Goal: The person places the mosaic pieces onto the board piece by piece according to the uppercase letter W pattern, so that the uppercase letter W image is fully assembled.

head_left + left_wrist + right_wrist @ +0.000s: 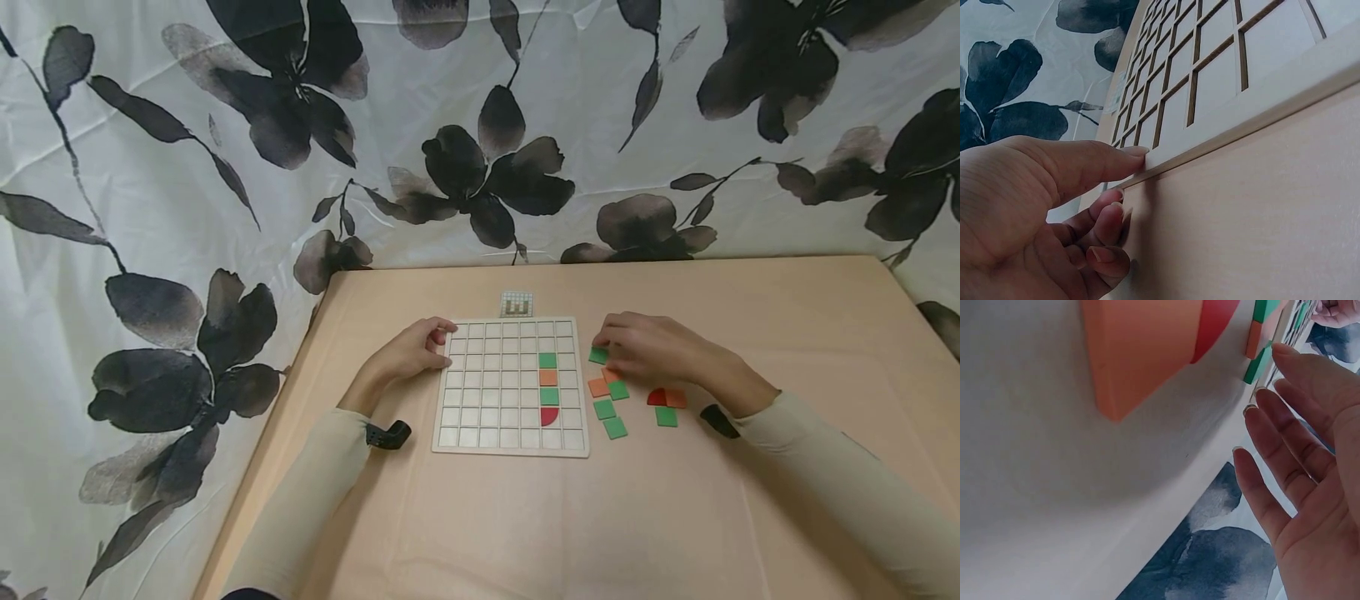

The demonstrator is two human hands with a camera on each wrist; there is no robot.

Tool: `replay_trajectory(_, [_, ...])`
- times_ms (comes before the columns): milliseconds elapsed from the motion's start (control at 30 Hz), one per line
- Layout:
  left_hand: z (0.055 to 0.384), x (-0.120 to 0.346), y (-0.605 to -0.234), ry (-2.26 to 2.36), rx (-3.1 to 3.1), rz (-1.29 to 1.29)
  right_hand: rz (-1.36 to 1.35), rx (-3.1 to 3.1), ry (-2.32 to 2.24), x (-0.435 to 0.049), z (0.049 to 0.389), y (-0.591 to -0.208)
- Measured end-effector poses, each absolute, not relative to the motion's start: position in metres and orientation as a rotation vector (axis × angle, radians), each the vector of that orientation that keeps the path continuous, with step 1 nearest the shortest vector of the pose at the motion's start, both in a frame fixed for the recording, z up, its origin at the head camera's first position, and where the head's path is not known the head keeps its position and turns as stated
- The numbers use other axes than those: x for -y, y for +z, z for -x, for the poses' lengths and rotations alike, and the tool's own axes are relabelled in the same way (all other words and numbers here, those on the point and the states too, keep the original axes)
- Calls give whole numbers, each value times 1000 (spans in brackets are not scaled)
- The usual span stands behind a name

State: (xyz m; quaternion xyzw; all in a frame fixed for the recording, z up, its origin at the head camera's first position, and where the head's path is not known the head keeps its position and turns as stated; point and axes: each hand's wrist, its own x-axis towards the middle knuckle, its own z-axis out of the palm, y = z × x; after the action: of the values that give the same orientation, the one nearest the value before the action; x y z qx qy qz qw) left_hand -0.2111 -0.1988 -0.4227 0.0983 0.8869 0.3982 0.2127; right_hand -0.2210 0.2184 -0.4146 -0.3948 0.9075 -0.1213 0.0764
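Observation:
A white grid board (491, 455) lies on the table, with two green tiles, an orange tile (548, 378) and a red round-edged tile (550, 416) in one column of its cells. My left hand (411, 348) holds the board's far left corner; in the left wrist view the thumb rests on the rim and the other fingers curl beside the edge. Right of the board, my right hand (660, 346) hovers over loose tiles, its fingertips close to a green tile (598, 355). The right wrist view shows those fingers loosely bent, with nothing between them.
Loose green and orange tiles (598, 387) lie along the board's right side. Nearer the right wrist sit a red tile (656, 397), an orange tile (676, 398) and a green tile (666, 416). Behind the board is a small patterned card (517, 304). A floral curtain (480, 100) hangs past the table.

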Motion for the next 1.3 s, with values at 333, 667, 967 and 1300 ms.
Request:
replay_trajectory(333, [213,198,-423,1120,-2455,-269,1177,-2685,-369,-212,229,-417])
replay_trajectory(667, [213,197,-422,1118,-2462,-262,1151,-2654,-418,-213,237,-420])
replay_trajectory(967, [214,195,-422,1118,-2463,-261,1089,-2633,-426,-213,239,-419])
replay_trajectory(1300, [214,196,-423,1131,-2458,-261,1195,-2662,-300,-215,239,-419])
